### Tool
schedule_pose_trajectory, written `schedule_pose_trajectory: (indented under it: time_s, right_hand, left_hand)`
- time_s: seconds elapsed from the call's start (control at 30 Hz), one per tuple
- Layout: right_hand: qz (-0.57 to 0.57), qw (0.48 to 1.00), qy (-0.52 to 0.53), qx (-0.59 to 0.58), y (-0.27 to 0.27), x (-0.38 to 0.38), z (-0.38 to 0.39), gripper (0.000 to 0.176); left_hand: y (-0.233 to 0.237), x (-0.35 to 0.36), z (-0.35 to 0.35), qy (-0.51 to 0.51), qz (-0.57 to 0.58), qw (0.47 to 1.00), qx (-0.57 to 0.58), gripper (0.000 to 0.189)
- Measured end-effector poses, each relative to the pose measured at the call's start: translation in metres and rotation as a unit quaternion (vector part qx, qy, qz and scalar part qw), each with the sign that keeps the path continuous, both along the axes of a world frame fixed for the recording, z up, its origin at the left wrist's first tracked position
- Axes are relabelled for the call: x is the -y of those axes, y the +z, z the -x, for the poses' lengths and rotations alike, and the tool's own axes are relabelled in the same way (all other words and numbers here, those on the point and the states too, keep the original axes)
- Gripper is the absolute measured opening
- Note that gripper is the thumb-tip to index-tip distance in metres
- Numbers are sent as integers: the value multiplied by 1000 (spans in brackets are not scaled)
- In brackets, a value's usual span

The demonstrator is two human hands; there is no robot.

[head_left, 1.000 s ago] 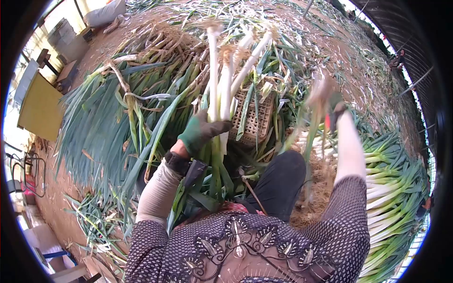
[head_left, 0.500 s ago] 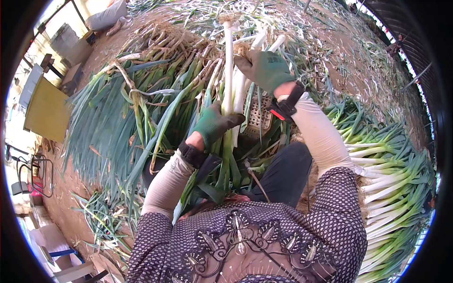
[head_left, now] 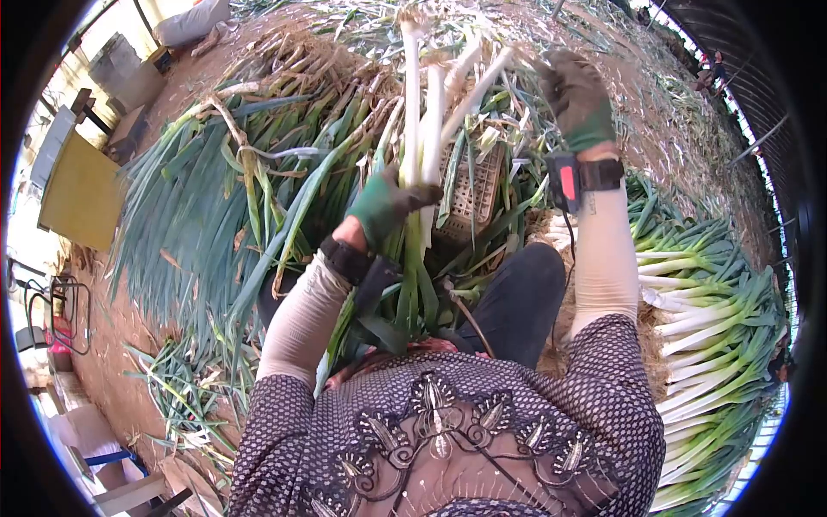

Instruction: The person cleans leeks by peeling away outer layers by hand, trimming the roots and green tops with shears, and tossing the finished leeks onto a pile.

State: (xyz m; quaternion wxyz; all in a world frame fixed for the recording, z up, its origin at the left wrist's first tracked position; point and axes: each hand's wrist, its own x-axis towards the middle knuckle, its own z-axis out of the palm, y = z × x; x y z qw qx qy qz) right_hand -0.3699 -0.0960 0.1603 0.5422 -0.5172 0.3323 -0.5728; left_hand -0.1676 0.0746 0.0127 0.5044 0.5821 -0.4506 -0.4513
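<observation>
Green-and-dark gloves cover both hands. My left hand (head_left: 389,207) is closed round a few leeks (head_left: 413,112), which stand upright with their white, rooted ends up and green leaves hanging toward my lap. Up and to the right, my right hand (head_left: 579,96) is raised apart from the leeks, over the littered ground; its fingers look curled and are blurred, and whether it holds anything is hidden. Behind the held leeks stands a beige plastic crate (head_left: 472,194).
A large heap of untrimmed leeks (head_left: 198,224) lies to my left. Cleaned leeks (head_left: 706,336) lie in a row at my right. Leaf scraps litter the ground ahead. A yellow board (head_left: 84,194) stands at the far left, and a person (head_left: 715,69) is far off at upper right.
My right hand has moved away from the leek stalks, to the right and slightly up. The held stalks have spread apart at their tops. My left hand keeps its hold.
</observation>
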Motion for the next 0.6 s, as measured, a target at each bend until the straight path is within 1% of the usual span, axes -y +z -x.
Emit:
schedule_pose_trajectory:
  time_s: [0.03,0.07,0.1,0.13,0.17,0.2,0.23,0.3,0.33,0.37,0.4,0.47,0.5,0.6]
  right_hand:
    - [46,991,65,-108,-16,-8,6,11]
    - [89,964,131,-213,-42,-15,13,19]
    - [32,958,217,-182,-85,-24,11,24]
    - [-25,942,300,-149,-122,-38,4,30]
    - [29,911,337,-238,-135,-63,1,29]
    - [84,867,370,-323,-145,-89,-3,29]
    - [35,889,384,-248,-158,-109,-14,30]
    - [-61,910,401,-90,-178,-133,-32,31]
    - [-46,914,380,-133,-178,-133,-33,30]
    - [-29,917,358,-175,-177,-130,-35,30]
    - [-12,918,333,-217,-174,-128,-36,30]
    - [20,923,333,-193,-164,-124,-40,27]
    - [33,925,332,-182,-158,-125,-41,26]
    - [123,914,258,-288,-132,-131,-47,21]
  left_hand:
    - [5,-1,-3,-12,7,1000,-23,48]
    - [10,0,-7,-25,13,999,-45,48]
    - [0,8,-20,-20,2,999,32,49]
    - [1,8,-19,-27,54,997,-57,52]
    - [0,12,-25,-18,33,999,-34,53]
    - [2,12,-31,-8,13,1000,-10,54]
    - [28,4,-26,-19,9,1000,-6,55]
    - [28,4,-27,8,-3,1000,26,54]
    - [30,4,-28,22,-8,999,42,53]
    - [20,6,-32,-5,47,997,-55,51]
    - [27,1,-33,-4,33,999,-38,50]
    - [45,-10,-30,-2,8,1000,-6,49]
    - [44,-9,-27,8,15,1000,-4,48]
    - [31,-4,-26,-11,21,996,-81,55]
